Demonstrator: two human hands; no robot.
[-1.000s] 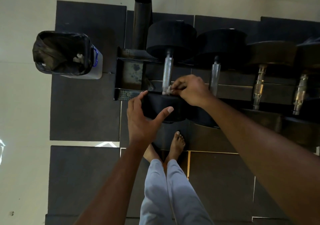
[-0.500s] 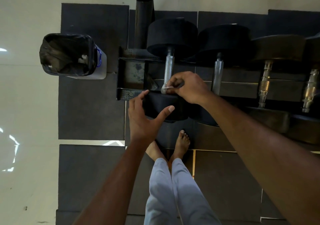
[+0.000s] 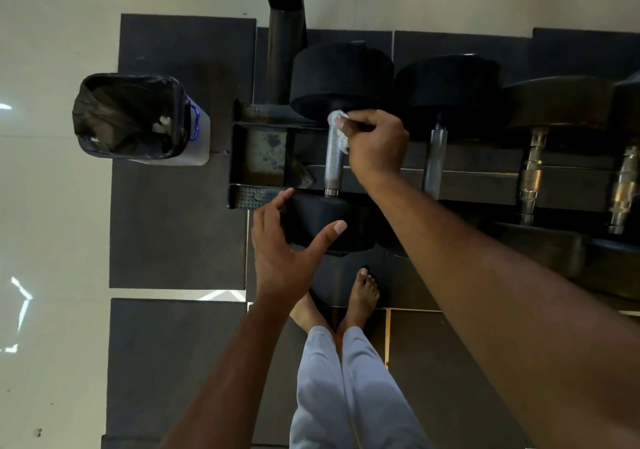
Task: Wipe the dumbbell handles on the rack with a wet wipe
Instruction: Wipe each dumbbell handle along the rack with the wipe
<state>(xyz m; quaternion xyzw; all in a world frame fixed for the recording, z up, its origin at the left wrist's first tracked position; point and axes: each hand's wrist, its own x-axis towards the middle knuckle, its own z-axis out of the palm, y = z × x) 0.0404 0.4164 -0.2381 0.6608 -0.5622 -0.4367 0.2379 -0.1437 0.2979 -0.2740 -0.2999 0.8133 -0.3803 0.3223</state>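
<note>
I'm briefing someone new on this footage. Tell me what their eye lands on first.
First, the right hand pressing a white wet wipe round the far end of the leftmost dumbbell handle on the rack. Next, the left hand bracing that dumbbell's near black head. To the left stands a lined bin on the floor.

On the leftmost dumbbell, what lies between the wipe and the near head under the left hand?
Head view: only the bare knurled handle runs from the wet wipe to the near head.
</note>
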